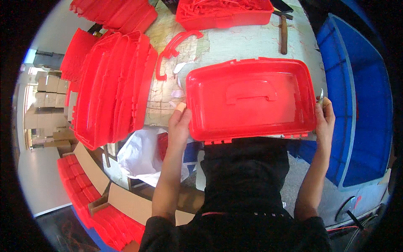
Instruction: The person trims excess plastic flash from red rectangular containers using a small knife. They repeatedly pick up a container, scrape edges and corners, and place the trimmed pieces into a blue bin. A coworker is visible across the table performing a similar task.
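A shallow red plastic box lid (252,111) is held between my hands at the table's near edge, its hollow side facing up. A handle-shaped outline is moulded in its floor, and small hinge tabs line its near rim. My left hand (179,122) grips the lid's left end; a pale wrap covers one fingertip. On the opposite end my right hand (325,119) is closed on the rim. A small pointed blade (322,94) sticks up from the right hand's fingers; its handle is mostly hidden. Beyond the lid lies a curved red handle (173,47).
Nested red box shells (111,90) stand at left. A red bin of red scraps (224,19) and a hammer (284,38) lie at the back. Blue crates (357,105) flank the table's right side. An open carton (130,199) and white bag (140,155) are lower left.
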Available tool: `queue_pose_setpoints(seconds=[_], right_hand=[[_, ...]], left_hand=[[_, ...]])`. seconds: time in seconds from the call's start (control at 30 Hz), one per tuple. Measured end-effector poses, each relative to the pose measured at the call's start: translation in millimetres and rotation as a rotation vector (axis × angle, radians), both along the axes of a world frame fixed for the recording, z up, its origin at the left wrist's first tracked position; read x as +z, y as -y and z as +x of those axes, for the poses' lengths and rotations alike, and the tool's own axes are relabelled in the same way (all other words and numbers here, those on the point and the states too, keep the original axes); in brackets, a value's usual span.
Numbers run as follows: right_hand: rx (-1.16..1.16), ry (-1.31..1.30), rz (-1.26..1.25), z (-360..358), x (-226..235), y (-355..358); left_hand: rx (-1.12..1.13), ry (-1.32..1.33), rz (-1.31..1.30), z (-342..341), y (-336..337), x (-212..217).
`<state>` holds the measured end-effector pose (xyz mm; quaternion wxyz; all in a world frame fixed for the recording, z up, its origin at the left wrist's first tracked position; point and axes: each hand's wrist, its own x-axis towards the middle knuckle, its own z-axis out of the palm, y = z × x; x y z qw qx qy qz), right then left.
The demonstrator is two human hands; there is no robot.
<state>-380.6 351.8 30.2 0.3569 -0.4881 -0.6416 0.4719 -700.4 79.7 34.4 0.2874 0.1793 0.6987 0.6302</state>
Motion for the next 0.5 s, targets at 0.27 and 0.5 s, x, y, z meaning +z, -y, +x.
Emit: queue_pose_setpoints(seconds=[0.27,0.5], right_hand=[[-0.09,-0.081,-0.063,26,-15,14],[-0.043,0.493,0.391,24,-21,13]], left_hand=[[0.018,-0.353,0.07,-15,-3,19],[-0.754,-0.966,-0.18,58,-29,55]])
